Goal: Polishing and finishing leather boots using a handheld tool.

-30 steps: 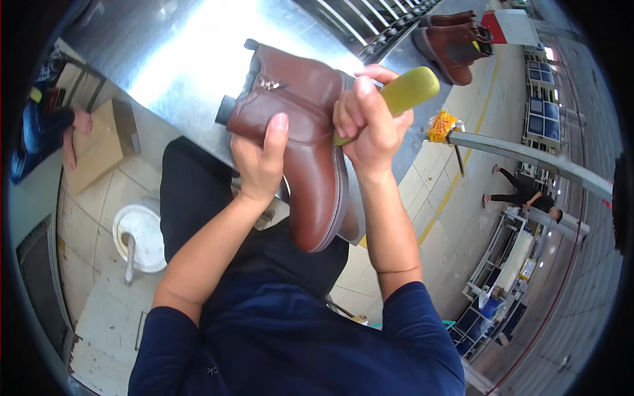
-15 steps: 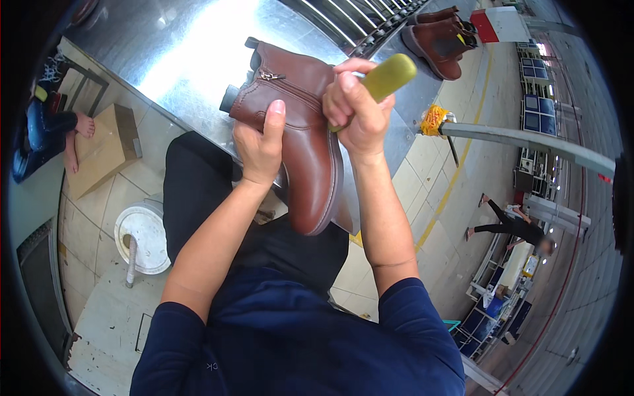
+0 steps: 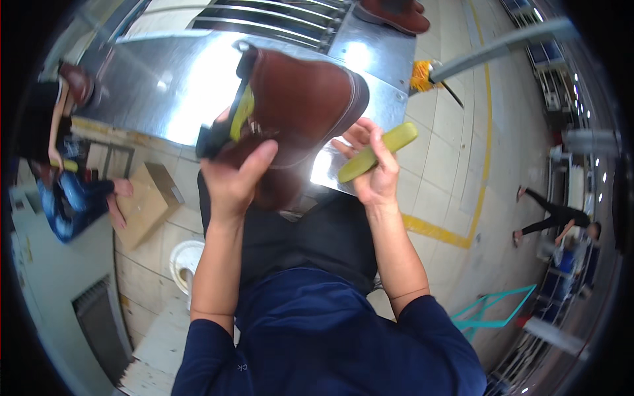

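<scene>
A brown leather ankle boot [image 3: 300,92] is raised in front of me, tilted and slightly blurred. Its dark-edged shaft opening faces left, showing yellow-green inside, with a zipper on the side. My left hand [image 3: 230,181] grips the boot by its shaft, thumb laid over the leather and other fingers mostly hidden behind. Close to the boot's right side, my right hand [image 3: 382,185] holds a rounded, oblong yellow-green block [image 3: 389,146] between thumb and palm, its fingers loosely curled. What kind of tool the block is, I cannot make out.
A shiny metal table [image 3: 142,69] lies beneath the boot, with a metal roller rack [image 3: 264,26] beyond. More brown boots [image 3: 396,14] stand at the far right. A cardboard box [image 3: 152,201] and a seated co-worker [image 3: 72,198] are on the left. A grey bar [image 3: 502,49] juts in at right.
My left hand has turned the boot so its sole edge swings up and right. My right hand has moved down, away from the boot, loosening its fingers around the block.
</scene>
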Demonstrator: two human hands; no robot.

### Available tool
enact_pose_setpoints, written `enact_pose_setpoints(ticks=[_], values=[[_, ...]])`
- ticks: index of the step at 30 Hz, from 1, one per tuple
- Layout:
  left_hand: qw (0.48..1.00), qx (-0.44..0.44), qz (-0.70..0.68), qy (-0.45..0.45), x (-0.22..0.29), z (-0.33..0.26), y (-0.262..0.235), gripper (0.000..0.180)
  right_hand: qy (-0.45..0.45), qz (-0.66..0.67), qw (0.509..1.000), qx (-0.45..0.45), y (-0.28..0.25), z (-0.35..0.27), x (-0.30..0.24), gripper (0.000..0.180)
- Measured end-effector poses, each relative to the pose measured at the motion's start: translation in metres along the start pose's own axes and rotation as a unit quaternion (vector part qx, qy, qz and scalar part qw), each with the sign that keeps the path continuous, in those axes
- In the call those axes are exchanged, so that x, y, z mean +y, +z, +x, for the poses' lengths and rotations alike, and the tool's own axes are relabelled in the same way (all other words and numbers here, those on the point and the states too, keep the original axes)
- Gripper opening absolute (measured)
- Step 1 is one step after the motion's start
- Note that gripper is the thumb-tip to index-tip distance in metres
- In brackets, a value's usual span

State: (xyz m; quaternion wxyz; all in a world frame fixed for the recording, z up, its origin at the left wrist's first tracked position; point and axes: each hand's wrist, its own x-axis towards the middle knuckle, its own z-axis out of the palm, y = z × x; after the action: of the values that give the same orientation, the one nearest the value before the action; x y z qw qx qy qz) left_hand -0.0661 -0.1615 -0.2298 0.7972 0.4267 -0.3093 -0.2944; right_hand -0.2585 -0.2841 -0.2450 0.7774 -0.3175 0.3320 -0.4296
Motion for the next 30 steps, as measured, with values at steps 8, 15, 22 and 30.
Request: enact_pose_setpoints(ticks=[8, 15, 22, 30], values=[[0.860, -0.332, 0.347, 0.171, 0.027, 0.024, -0.029, 0.052, 0.022, 0.076, 0.996, -0.032, 0.000, -0.011, 0.004, 0.054], [0.862, -0.315, 0.384, 0.104, 0.026, 0.009, -0.042, 0.047, 0.018, 0.077, 0.996, -0.028, -0.012, -0.022, 0.028, 0.053], [0.879, -0.298, 0.363, 0.076, 0.023, 0.014, -0.042, 0.049, 0.048, 0.087, 0.995, -0.016, -0.016, -0.023, 0.028, 0.053], [0.911, -0.224, 0.335, 0.091, 0.016, 0.012, -0.039, 0.052, -0.008, 0.015, 1.000, -0.015, -0.008, -0.023, 0.024, 0.058]])
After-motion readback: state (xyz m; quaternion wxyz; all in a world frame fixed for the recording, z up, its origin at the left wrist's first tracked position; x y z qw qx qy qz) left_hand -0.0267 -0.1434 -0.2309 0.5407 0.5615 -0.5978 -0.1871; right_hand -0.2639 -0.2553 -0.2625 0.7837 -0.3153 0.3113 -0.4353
